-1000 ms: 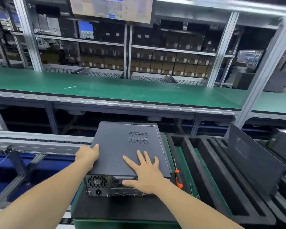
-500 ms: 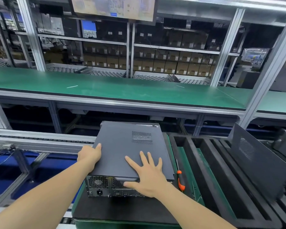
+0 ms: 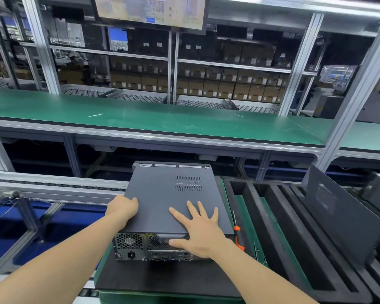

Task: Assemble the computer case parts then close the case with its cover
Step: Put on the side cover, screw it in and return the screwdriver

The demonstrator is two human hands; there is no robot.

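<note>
A dark grey computer case (image 3: pixel 140 246) lies flat on a black foam pad (image 3: pixel 162 277), its rear ports facing me. The grey cover (image 3: pixel 162 194) with a vent grille lies on top of it. My left hand (image 3: pixel 123 208) grips the cover's left edge with curled fingers. Spread flat, my right hand (image 3: pixel 198 231) presses on the near right part of the cover, thumb hooked over its rear lip. A strip of the case's inner frame shows past the cover's far edge.
An orange-handled screwdriver (image 3: pixel 237 235) lies right of the case. Black foam racks (image 3: pixel 294 238) with slots stand at right, one holding another grey panel (image 3: pixel 342 213). A roller conveyor (image 3: pixel 53 187) runs at left, a green bench (image 3: pixel 162 121) behind.
The view rose slightly. Both hands stay on the cover in the same places; the cover sits about as before, with the case's far frame edge now showing.
</note>
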